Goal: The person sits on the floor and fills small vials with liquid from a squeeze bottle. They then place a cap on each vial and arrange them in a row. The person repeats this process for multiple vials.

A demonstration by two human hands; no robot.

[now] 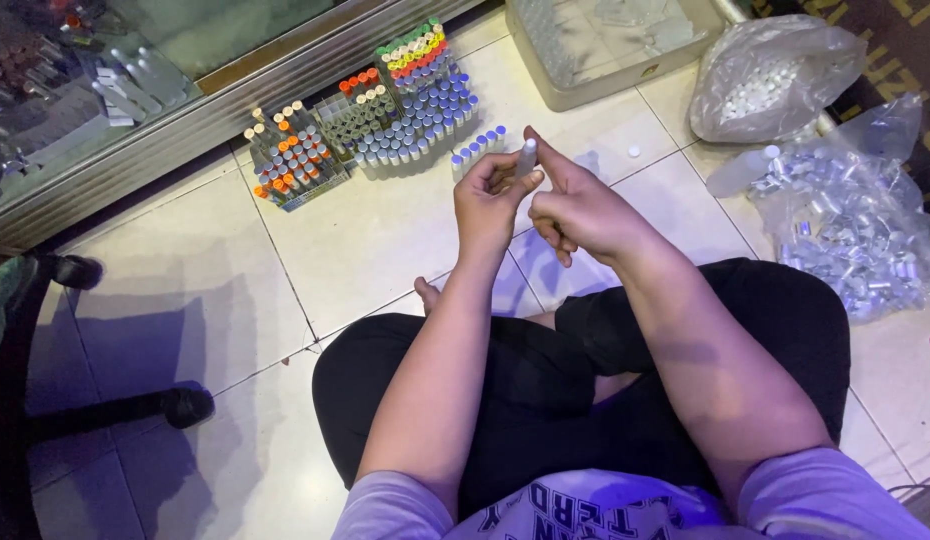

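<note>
I sit cross-legged on a tiled floor. Both hands are raised together in front of me over one small clear vial [526, 157]. My left hand [488, 203] grips the vial's lower part with curled fingers. My right hand [575, 205] pinches its upper part between thumb and forefinger. Just beyond my hands stand rows of small capped vials [410, 105] with blue, grey, orange, red and green caps, grouped in trays on the floor.
A glass-fronted cabinet [135, 110] runs along the far left. A clear plastic bin [605, 50] stands at the far middle. Two plastic bags, one of white caps [775, 80] and one of empty vials [850, 230], lie at right. Chair legs [105, 410] stand at left.
</note>
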